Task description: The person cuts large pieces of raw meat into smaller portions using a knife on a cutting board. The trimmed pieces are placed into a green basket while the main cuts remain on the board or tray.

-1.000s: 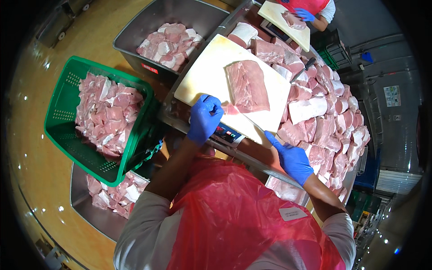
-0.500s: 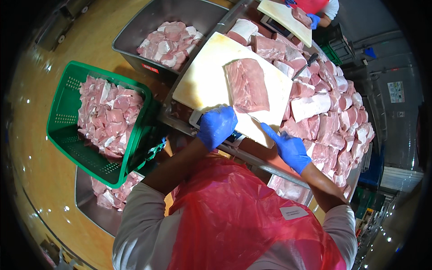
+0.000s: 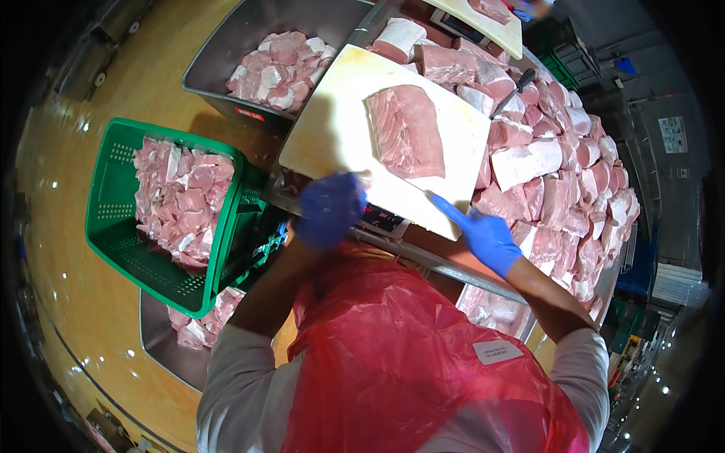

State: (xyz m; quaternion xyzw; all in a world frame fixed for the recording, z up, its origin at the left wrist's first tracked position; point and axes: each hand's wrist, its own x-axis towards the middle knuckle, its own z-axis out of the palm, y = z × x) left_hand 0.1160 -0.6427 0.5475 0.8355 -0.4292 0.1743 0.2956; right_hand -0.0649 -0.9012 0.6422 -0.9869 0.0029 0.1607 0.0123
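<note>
While left of cutting board (image 3: 321, 143), green basket (image 3: 112, 198)

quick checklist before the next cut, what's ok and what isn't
1. Slab of meat lying on the cutting board: ok.
2. Knife held in the right hand, index finger extended toward the blade: ok.
3. Left hand clear of the slab: ok; it is at the board's near-left edge.
4. Slab steadied by a hand: not ok; neither hand touches it.
5. Left hand free of scraps: cannot tell; it is blurred.
6. Blade clear of the slab: cannot tell; it runs close by the near edge.
</note>
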